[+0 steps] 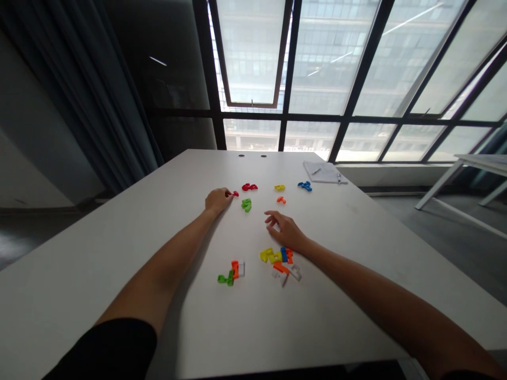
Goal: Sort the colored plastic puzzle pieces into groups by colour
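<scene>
My left hand (217,200) reaches far across the white table, its fingers closed on a small red plastic piece (235,193). Just right of it lie a group of red pieces (249,187) and a group of green pieces (246,205). My right hand (284,230) hovers over or rests on the table with fingers apart, holding nothing. Beyond it is an orange piece (281,200). Close to the right wrist is a mixed pile with yellow pieces (273,256), a blue piece (284,254), orange pieces (281,268) and clear pieces (295,272).
Nearer me on the table (340,316) lie a green piece (226,278), an orange piece (235,269) and a clear piece (242,268). Farther back are yellow pieces (279,187), blue pieces (304,186) and paper (325,172) with pens. Windows stand behind the table.
</scene>
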The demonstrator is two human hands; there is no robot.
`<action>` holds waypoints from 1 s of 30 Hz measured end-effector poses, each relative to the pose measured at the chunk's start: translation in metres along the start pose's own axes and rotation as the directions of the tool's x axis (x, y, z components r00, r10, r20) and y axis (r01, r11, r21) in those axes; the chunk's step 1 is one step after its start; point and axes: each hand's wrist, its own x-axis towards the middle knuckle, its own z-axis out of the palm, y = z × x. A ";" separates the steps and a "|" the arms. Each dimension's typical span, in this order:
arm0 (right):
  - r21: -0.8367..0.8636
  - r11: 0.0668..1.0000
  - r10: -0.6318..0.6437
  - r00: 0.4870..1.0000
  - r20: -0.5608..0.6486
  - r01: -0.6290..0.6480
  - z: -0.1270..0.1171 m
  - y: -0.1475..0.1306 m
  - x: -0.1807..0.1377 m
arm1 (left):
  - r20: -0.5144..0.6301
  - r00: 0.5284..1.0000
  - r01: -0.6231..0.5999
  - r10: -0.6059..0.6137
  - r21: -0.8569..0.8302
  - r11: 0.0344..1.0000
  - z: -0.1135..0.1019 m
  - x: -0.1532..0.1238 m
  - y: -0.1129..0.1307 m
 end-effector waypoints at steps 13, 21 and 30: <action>-0.104 0.994 -0.012 0.997 0.075 0.019 0.000 -0.001 0.002 | -0.004 0.995 -0.095 0.095 -0.113 0.989 0.019 0.009 0.011; -0.146 0.986 -0.069 0.995 0.070 0.079 0.000 0.000 0.002 | 0.218 0.852 -0.347 0.476 -0.445 0.826 -0.027 -0.068 0.031; -0.137 0.988 -0.065 0.995 0.074 0.075 -0.001 -0.001 0.002 | 0.710 0.212 -0.262 0.671 -0.620 0.739 -0.088 -0.123 0.059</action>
